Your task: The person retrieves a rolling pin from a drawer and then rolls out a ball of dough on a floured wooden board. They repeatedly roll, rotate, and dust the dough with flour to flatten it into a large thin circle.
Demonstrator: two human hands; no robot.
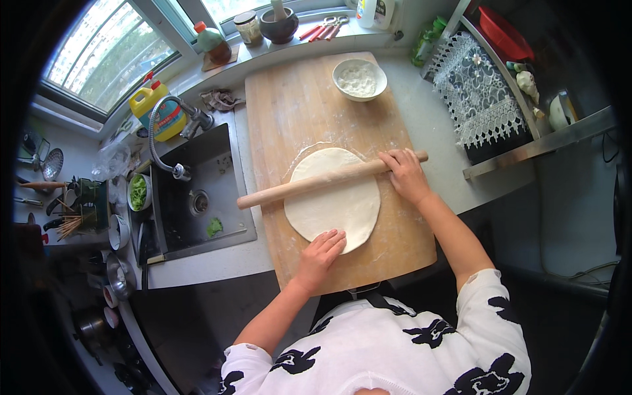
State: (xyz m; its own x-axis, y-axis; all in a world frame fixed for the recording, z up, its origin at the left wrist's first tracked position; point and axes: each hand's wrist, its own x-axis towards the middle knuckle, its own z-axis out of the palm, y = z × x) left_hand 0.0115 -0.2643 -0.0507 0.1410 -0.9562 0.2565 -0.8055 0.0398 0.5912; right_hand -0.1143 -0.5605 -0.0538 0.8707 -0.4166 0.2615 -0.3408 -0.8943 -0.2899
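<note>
A flat round sheet of dough [340, 212] lies on a floured wooden board [291, 113]. Across its upper part rests a long wooden rolling pin [316, 183], slanting up to the right, its left end reaching past the board's edge over the counter by the sink. My right hand [406, 172] is on the pin near its right end, fingers curled over it. Palm down, my left hand [322, 254] touches the near edge of the dough with its fingertips and holds nothing. Its fingers lie close beside each other.
A bowl of flour [359, 80] stands at the board's far right corner. Left of the board is a sink [197, 232] with a faucet [197, 121] and a leaf scrap [215, 227]. A lace-covered shelf unit [481, 98] is at right. A mortar [279, 27] sits on the sill.
</note>
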